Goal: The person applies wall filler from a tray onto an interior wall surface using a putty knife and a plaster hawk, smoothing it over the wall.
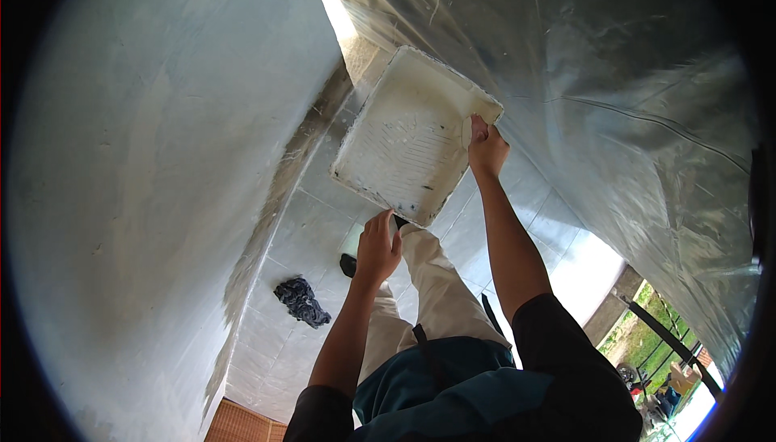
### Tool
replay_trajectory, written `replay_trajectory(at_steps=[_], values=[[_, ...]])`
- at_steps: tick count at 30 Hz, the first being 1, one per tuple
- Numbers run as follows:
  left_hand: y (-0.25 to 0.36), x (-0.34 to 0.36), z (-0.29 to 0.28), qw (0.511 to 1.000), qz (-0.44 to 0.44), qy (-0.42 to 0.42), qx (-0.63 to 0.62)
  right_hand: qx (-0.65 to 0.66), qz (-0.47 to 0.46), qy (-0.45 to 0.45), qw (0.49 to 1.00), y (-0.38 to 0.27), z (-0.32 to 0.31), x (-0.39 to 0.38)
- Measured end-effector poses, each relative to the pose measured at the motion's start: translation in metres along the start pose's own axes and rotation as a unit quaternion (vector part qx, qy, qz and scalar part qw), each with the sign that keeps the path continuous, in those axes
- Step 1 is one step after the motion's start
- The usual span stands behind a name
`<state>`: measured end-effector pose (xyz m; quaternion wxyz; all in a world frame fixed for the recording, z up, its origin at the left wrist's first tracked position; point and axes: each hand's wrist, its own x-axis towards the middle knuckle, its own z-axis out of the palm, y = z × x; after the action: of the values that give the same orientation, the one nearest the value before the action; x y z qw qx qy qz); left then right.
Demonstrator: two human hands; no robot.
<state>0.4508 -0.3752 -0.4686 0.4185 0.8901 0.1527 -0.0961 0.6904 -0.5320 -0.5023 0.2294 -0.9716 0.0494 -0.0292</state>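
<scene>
A white paint tray [404, 135], ribbed inside and streaked with dried paint, is held up in front of me at a slant. My right hand [488, 148] grips its right edge, with the thumb over the inside and the other fingers mostly hidden beneath. Just below the tray's near edge is my left hand [378, 246], back up, thumb apart from the loosely bent fingers. Nothing shows in it, and I cannot tell whether its fingertips touch the tray.
A pale wall [162, 183] rises on the left. Clear plastic sheeting [638, 110] hangs on the right. A crumpled dark rag or bag [301, 302] lies on the tiled floor [303, 228] by the wall. Daylight and grass [659, 337] show at lower right.
</scene>
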Motion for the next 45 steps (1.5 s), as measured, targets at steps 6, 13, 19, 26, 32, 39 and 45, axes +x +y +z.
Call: replay_trajectory(at_steps=[6, 13, 19, 26, 32, 39, 45], values=[[-0.006, -0.006, 0.005, 1.0, -0.01, -0.008, -0.008, 0.006, 0.059, -0.004, 0.998, 0.005, 0.005, -0.006], [-0.013, -0.011, 0.004, 1.0, -0.025, -0.017, 0.002, -0.006, 0.07, -0.024, 0.997, 0.005, 0.004, -0.007], [-0.022, -0.016, 0.004, 0.999, -0.026, -0.022, 0.019, -0.004, 0.089, -0.062, 0.994, 0.004, 0.001, -0.009], [-0.024, -0.021, 0.006, 0.999, -0.029, -0.028, 0.021, 0.01, 0.143, -0.113, 0.983, -0.003, -0.008, -0.006], [-0.027, -0.028, 0.01, 0.998, -0.04, -0.04, 0.022, 0.029, 0.194, -0.17, 0.966, -0.02, -0.022, -0.012], [-0.02, -0.027, 0.009, 0.997, -0.044, -0.056, 0.012, 0.013, 0.168, -0.183, 0.969, 0.022, 0.004, -0.017], [-0.02, -0.024, -0.009, 0.998, -0.031, -0.024, 0.042, 0.332, 0.231, -0.339, 0.849, 0.02, -0.007, -0.022]])
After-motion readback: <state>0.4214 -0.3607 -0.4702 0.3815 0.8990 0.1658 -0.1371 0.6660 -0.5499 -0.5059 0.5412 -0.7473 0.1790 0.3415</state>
